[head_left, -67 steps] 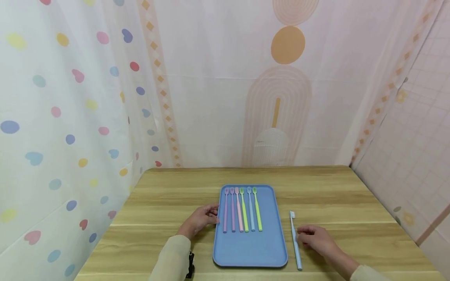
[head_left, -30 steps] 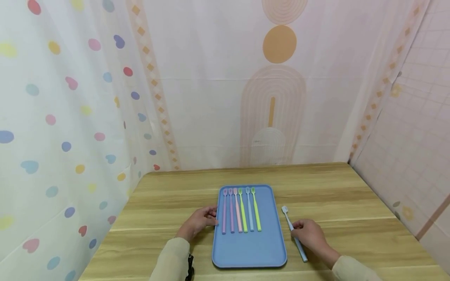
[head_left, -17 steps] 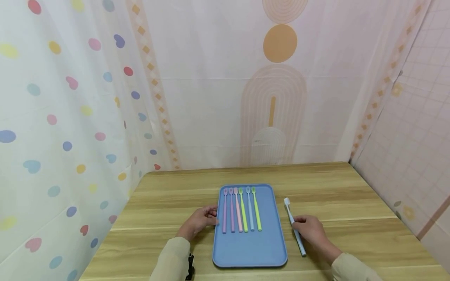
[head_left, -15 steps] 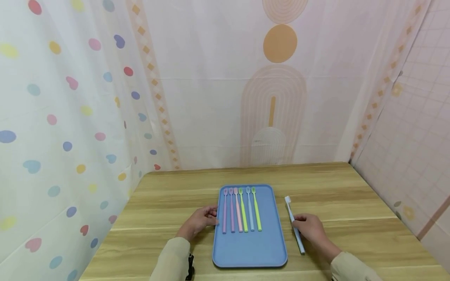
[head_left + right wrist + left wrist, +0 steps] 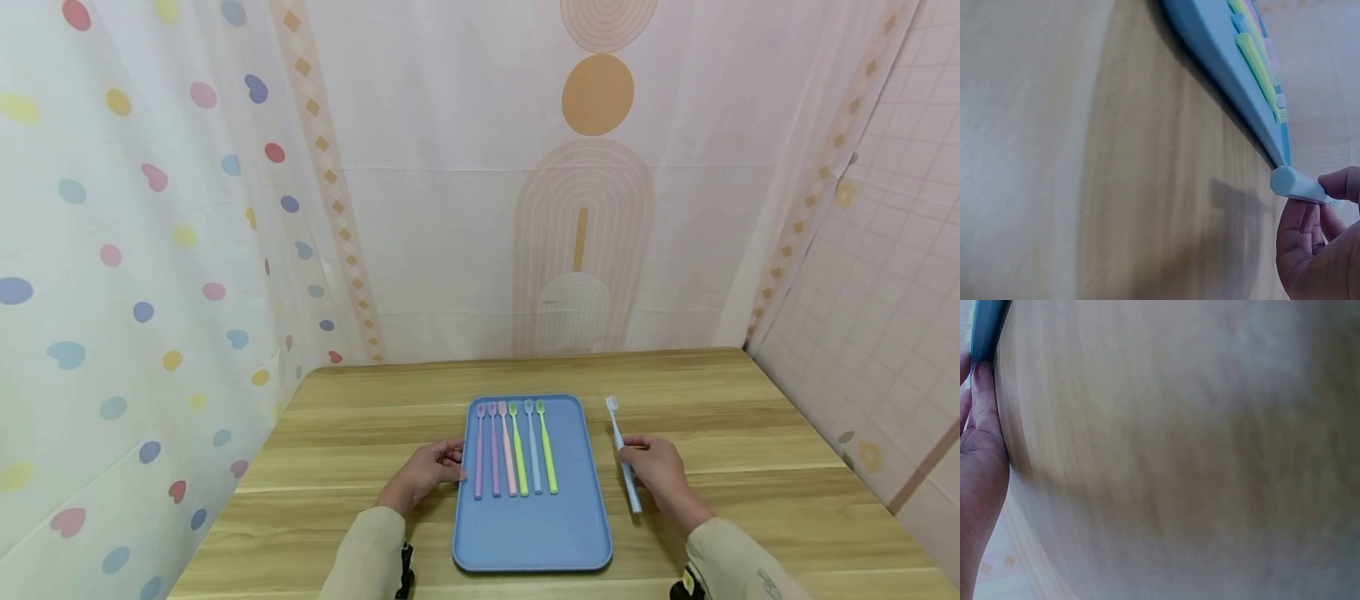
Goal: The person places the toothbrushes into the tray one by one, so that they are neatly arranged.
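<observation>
My right hand (image 5: 658,468) pinches a light blue toothbrush (image 5: 628,483) by its handle, to the right of the blue tray (image 5: 532,537). The brush head points away from me. In the right wrist view the toothbrush (image 5: 1294,184) shows its handle end, between thumb and fingers, with a shadow on the table below. My left hand (image 5: 426,473) rests at the tray's left edge, thumb and fingertips touching the rim. On the tray several toothbrushes lie in a row, heads away: purple (image 5: 479,458), pink (image 5: 507,450), green (image 5: 518,454), light blue (image 5: 533,450) and yellow-green (image 5: 547,450).
The wooden table (image 5: 360,400) stretches around the tray on all sides. A patterned curtain (image 5: 450,208) hangs behind its back edge, with a dotted curtain (image 5: 150,250) on the left and a checked one (image 5: 885,333) on the right.
The right hand has taken hold of the light blue toothbrush on the table and moved it away from me, up beside the tray. The left hand and the tray stay in place.
</observation>
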Demonstrator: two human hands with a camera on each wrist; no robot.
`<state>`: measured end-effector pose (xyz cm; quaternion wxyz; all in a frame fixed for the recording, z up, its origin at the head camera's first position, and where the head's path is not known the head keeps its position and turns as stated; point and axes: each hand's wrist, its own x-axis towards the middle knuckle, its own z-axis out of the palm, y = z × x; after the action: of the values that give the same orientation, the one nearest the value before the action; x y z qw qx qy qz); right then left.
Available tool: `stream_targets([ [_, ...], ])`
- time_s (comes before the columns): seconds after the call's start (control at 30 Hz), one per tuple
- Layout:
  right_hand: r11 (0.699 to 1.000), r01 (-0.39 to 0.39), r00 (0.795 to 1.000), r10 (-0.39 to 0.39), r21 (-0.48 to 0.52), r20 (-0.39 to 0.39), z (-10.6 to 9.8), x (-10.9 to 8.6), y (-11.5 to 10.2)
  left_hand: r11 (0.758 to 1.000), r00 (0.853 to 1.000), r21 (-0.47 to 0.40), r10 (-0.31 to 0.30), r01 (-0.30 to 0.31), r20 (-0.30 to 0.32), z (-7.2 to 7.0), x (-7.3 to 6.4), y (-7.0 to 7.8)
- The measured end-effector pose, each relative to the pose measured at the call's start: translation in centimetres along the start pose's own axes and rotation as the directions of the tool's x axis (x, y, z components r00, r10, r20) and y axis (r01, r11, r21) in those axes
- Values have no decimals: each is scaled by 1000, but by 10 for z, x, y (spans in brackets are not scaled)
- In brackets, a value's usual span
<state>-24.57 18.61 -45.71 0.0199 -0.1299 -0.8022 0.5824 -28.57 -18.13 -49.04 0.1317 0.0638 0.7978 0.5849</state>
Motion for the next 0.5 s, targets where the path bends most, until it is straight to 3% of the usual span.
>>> stream_targets([
  [0.5, 996, 16, 1000, -16, 93, 4, 22, 2, -13, 1000, 1000, -1, -3, 3, -4, 0, 1, -2],
])
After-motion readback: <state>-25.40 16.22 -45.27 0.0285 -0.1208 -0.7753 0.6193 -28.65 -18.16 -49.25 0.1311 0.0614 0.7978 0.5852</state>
